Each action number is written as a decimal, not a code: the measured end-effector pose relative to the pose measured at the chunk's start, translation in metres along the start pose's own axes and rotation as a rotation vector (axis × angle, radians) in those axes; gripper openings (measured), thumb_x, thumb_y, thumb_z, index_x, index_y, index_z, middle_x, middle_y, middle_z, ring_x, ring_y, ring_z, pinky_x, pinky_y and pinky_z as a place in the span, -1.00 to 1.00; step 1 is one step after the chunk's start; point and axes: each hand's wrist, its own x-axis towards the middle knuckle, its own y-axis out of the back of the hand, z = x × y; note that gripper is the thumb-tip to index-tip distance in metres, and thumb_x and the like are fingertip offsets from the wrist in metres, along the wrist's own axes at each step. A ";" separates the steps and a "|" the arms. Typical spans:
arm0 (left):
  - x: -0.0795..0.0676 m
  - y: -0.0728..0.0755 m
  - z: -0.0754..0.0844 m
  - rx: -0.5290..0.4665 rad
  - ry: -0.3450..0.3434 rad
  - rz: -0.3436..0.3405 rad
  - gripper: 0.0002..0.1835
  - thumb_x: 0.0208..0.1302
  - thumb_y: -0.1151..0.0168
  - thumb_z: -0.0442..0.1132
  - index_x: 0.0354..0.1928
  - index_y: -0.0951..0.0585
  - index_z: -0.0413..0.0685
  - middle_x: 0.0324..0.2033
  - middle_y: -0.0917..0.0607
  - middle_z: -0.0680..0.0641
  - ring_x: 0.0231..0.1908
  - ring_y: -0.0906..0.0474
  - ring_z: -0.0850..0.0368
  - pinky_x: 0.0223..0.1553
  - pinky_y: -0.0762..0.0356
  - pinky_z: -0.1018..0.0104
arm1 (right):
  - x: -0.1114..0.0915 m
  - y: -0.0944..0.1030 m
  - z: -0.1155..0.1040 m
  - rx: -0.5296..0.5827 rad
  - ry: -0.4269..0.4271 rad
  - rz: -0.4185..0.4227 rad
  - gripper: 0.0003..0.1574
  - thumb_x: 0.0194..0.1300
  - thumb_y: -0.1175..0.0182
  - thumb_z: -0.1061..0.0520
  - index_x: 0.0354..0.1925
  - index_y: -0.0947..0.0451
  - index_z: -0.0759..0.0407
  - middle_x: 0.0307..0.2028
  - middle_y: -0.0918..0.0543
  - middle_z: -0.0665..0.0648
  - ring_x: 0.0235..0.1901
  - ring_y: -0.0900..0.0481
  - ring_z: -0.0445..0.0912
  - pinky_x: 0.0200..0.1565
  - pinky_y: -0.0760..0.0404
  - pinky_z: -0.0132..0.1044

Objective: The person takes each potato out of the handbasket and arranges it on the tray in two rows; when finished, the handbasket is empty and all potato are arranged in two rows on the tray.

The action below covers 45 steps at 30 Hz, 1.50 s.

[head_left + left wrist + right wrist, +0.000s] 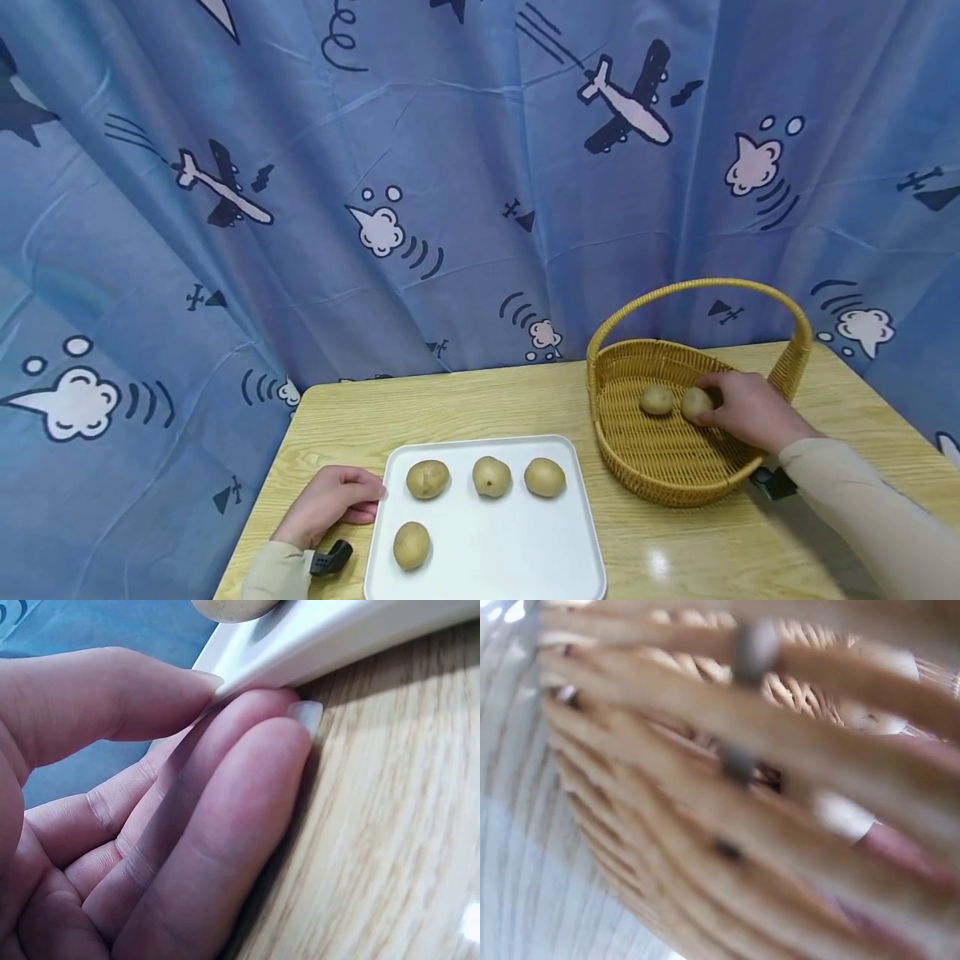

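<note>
Inside the wicker basket (645, 462), my right hand (757, 408) grips a potato (696, 404). Another potato (656, 399) lies just left of it on the basket floor. The right wrist view is mostly filled by blurred basket weave (705, 750), which hides much of the hand. At the left edge of a white tray (517, 550), my left hand (337, 500) pinches the rim, thumb on top and curled fingers against the outer side. On the tray sit several potatoes, three along the back (491, 477) and one at the front left (411, 546).
A tall arched handle (701, 283) spans the basket, and my right forearm comes in over its right rim. Tray and basket stand side by side on a light wooden table (465, 396). A blue patterned curtain (465, 208) hangs behind the table.
</note>
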 end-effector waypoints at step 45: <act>0.000 0.001 0.006 -0.007 0.006 0.040 -0.66 0.36 -0.49 -0.17 0.01 -0.79 -0.31 -0.24 -0.84 -0.09 -0.34 -0.79 0.16 -0.18 -0.88 0.26 | -0.059 -0.080 -0.225 0.399 0.227 -0.006 -0.37 0.05 -0.72 0.02 0.07 -0.77 0.20 -0.13 -0.86 0.03 -0.19 -0.80 -0.21 -0.09 -0.85 -0.30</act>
